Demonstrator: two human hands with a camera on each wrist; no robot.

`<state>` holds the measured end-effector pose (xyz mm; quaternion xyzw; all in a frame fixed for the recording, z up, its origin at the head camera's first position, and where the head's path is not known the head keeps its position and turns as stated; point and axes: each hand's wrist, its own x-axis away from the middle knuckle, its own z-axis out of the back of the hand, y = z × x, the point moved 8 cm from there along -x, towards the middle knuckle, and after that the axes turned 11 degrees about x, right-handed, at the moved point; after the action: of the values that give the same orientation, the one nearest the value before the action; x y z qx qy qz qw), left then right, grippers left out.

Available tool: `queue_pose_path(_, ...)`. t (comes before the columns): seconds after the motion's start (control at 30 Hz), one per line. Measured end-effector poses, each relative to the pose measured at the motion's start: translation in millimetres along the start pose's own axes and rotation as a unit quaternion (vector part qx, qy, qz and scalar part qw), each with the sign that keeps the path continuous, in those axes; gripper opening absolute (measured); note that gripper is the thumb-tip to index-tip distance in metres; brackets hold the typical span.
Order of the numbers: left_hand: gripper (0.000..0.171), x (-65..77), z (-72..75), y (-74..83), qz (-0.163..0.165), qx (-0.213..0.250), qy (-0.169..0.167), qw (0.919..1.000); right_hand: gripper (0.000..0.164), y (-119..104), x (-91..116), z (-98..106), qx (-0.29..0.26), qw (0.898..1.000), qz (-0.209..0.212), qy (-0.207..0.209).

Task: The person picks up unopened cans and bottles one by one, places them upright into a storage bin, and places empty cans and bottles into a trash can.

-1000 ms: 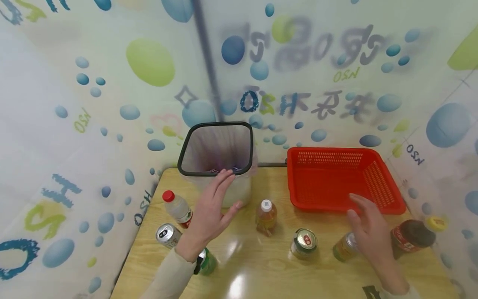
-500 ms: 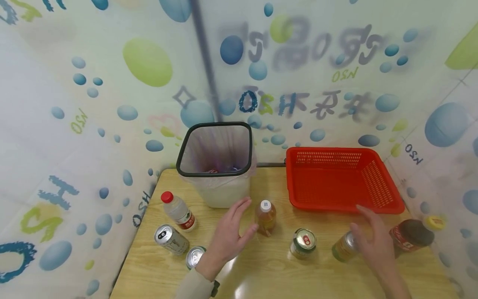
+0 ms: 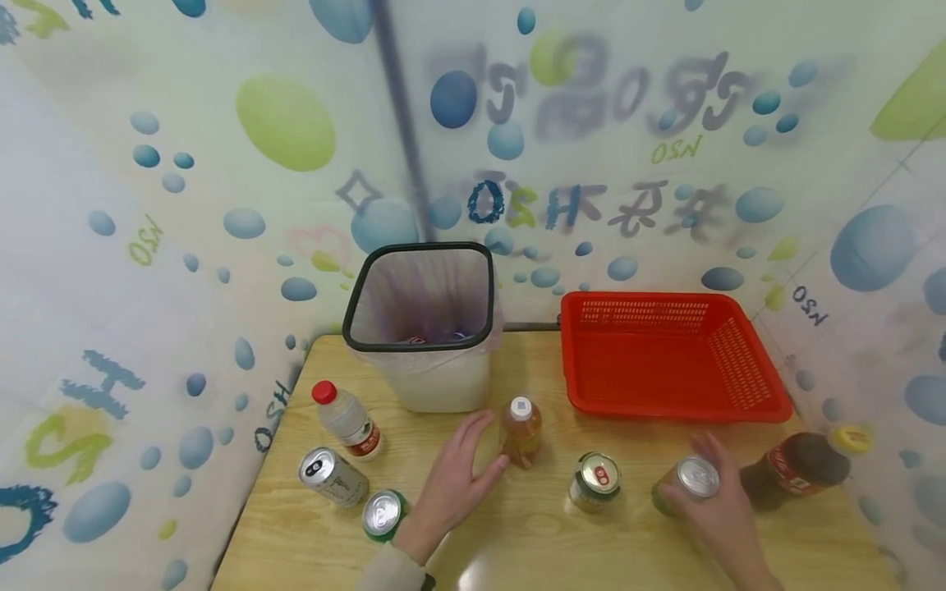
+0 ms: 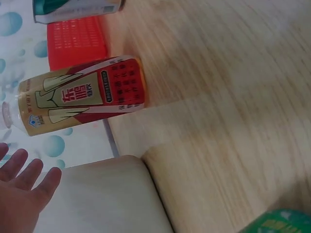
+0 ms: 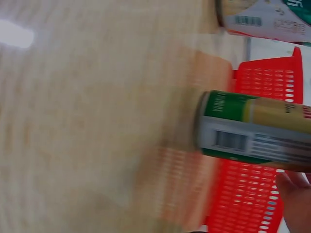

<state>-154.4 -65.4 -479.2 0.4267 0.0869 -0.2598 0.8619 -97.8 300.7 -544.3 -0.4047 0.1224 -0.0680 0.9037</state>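
Observation:
My right hand (image 3: 713,505) is around a gold-and-green drink can (image 3: 683,484), thumb on its near left side and fingers behind it. In the right wrist view the can (image 5: 257,131) shows its barcode, with fingertips (image 5: 294,194) at its side. My left hand (image 3: 454,484) reaches beside a white-capped drink bottle (image 3: 521,435), its fingers spread and relaxed. The left wrist view shows those fingers (image 4: 31,177) apart from the bottle (image 4: 85,94), which has a gold-and-red label. A second green-and-gold can (image 3: 595,483) stands between the bottle and my right hand.
A lined trash bin (image 3: 443,382) and a red plastic basket (image 3: 676,408) stand at the back. On the left are a red-capped bottle (image 3: 347,423), a silver can (image 3: 334,476) and a green can (image 3: 384,515). A yellow-capped cola bottle (image 3: 801,468) stands at right.
My left hand has moved right and down from in front of the bin to beside the white-capped bottle. My right hand has come down around the gold-and-green can.

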Motion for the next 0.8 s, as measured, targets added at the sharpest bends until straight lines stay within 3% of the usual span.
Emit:
queue_pose_path(0.13,0.061,4.6,-1.8,-5.9,0.015,0.011,0.006,0.9998,0.103,9,2,-7,-0.016,1.0,-0.008,0.005)
queue_pose_path(0.33,0.059,8.1,-4.7,-12.5,0.025,0.021,0.01,0.9994,0.064,20,4,-13,0.017,0.998,-0.06,-0.007)
queue_pose_path(0.43,0.059,9.6,-7.2,-17.2,0.043,0.035,0.011,0.9984,0.052,22,3,-13,0.029,0.997,-0.07,-0.007)
queue_pose_path(0.63,0.059,12.8,-11.2,-20.5,0.061,0.055,0.007,0.9966,0.046,22,1,-9,0.046,0.996,-0.071,0.01)
queue_pose_path(0.8,0.059,17.8,-10.5,-24.1,0.073,0.057,0.007,0.9957,0.046,7,-5,1,0.027,0.997,-0.062,0.038)
